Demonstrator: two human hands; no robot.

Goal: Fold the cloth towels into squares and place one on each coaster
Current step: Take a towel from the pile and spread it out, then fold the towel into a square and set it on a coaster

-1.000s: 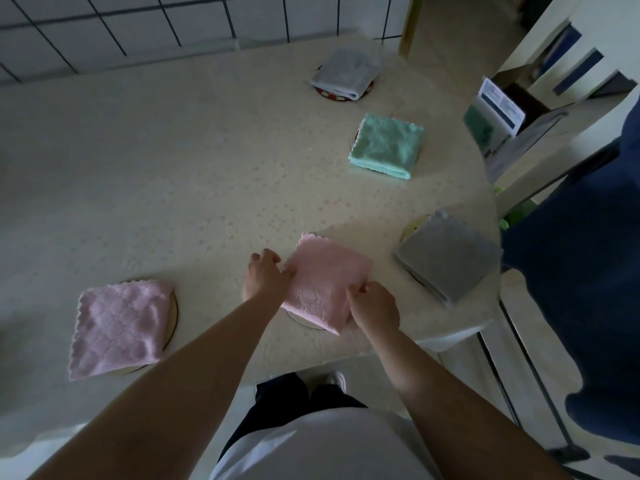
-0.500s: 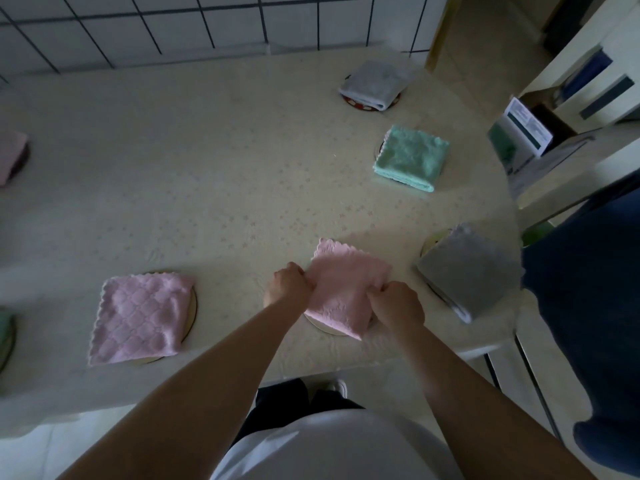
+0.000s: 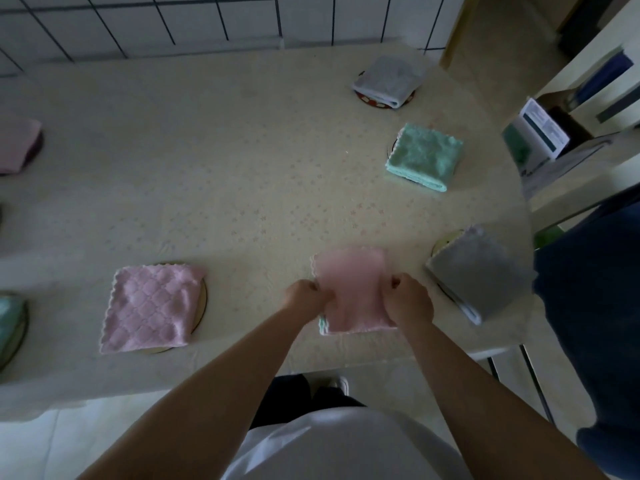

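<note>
Two hands pinch a folded pink towel [image 3: 351,289] near the front edge of the table [image 3: 214,174]: the left hand [image 3: 304,295] grips its left edge, the right hand [image 3: 408,299] its right edge, fingers curled shut on the cloth. The towel is blurred, and no coaster shows under it. To the left a quilted pink towel [image 3: 150,306] lies on a coaster [image 3: 202,301]. To the right sits a grey towel [image 3: 481,271], farther back a green towel [image 3: 424,155] and a pale grey towel [image 3: 389,79], each on a coaster
</note>
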